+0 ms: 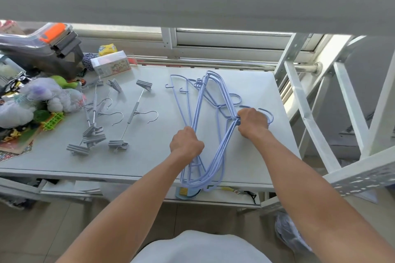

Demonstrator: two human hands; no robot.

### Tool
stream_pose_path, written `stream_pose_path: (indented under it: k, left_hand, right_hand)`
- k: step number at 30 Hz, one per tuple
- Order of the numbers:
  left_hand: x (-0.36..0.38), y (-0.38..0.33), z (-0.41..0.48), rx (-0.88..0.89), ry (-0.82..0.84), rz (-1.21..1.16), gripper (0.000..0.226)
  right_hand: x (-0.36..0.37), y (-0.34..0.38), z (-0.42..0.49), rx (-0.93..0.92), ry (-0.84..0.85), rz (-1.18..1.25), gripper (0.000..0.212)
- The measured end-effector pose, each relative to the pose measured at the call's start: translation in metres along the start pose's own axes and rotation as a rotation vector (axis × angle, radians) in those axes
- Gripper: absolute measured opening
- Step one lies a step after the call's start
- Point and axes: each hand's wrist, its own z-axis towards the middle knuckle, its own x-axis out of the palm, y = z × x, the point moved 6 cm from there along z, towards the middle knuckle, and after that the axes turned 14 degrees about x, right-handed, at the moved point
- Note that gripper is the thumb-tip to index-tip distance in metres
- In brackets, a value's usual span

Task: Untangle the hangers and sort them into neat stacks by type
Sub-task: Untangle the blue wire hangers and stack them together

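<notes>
A bundle of several pale blue wire hangers (210, 100) lies lengthwise on the right half of the white table (149, 134), its near end hanging past the front edge. My left hand (186, 142) is closed around the bundle's long bars near the middle. My right hand (253, 121) grips the necks just below the hooks on the right. Several grey clip hangers (96, 121) with metal hooks lie overlapped left of centre, and a single one (133, 113) lies a little apart from them.
Soft toys (40, 100), a green plastic piece (53, 119), a small carton (111, 64) and a grey-and-orange appliance (42, 47) crowd the table's left and back-left. A white metal frame (310, 117) rises at the right. A lower shelf (149, 194) sits below the table.
</notes>
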Motion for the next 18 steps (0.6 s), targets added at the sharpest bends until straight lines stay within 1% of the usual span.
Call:
stream_pose_path:
  k: [3, 6, 10, 15, 18]
  left_hand:
    - [-0.003, 0.0, 0.0, 0.01, -0.04, -0.018, 0.007]
    - [-0.007, -0.003, -0.001, 0.001, -0.102, -0.082, 0.01]
    - [-0.01, -0.002, 0.0, -0.028, -0.162, -0.131, 0.008]
    - [-0.009, 0.005, 0.004, -0.106, -0.15, -0.188, 0.017]
    - [-0.003, 0.012, 0.008, -0.14, -0.106, -0.175, 0.031]
  right_hand:
    - [-0.004, 0.0, -0.001, -0.043, -0.029, -0.001, 0.015]
    - [-0.017, 0.005, 0.004, -0.096, -0.142, -0.002, 0.014]
    - [-0.029, 0.02, 0.015, -0.159, -0.195, -0.027, 0.016]
    - [-0.026, 0.045, 0.028, -0.259, -0.186, -0.034, 0.02]
    - [-0.014, 0.057, 0.032, -0.296, -0.114, -0.071, 0.022]
